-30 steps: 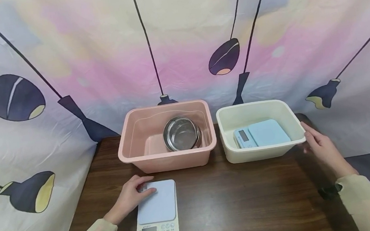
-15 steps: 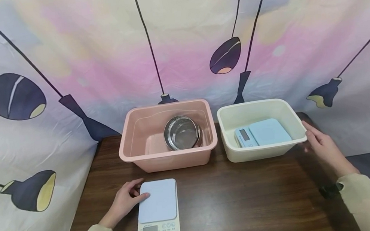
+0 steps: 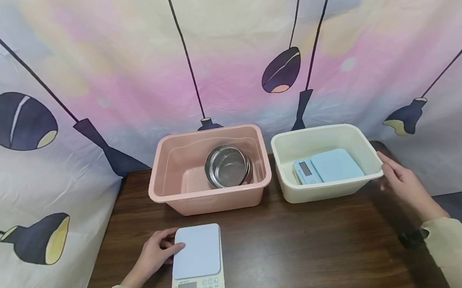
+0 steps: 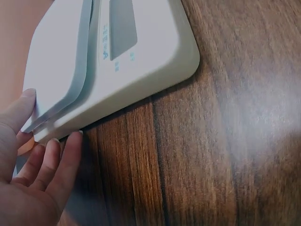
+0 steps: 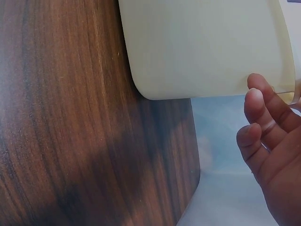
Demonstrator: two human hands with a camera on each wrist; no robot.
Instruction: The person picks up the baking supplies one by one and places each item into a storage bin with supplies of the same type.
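Observation:
A white kitchen scale (image 3: 196, 253) lies flat on the table, its display towards the front. My left hand (image 3: 154, 256) grips its left edge: the thumb (image 4: 21, 110) presses on the weighing platform and the other fingers curl against the side below. At the right, my right hand (image 3: 404, 186) holds the rim at the front right corner of a cream plastic basin (image 3: 329, 191). In the right wrist view, bent fingers (image 5: 254, 103) lie by the basin's outer wall; the thumb is largely hidden. Inside that basin lies a light blue kitchen scale (image 3: 336, 165), tilted.
A pink plastic basin (image 3: 216, 202) stands left of the cream one, with stacked round stainless steel bowls (image 3: 226, 165) in its right half. Both stand at the back of the dark wooden table (image 3: 301, 249). A curtain printed with lamps (image 3: 223, 69) hangs close behind.
My left hand has moved left and down, from over the white scale's platform to its left edge. The white scale has stayed in place, and so has my right hand on the basin.

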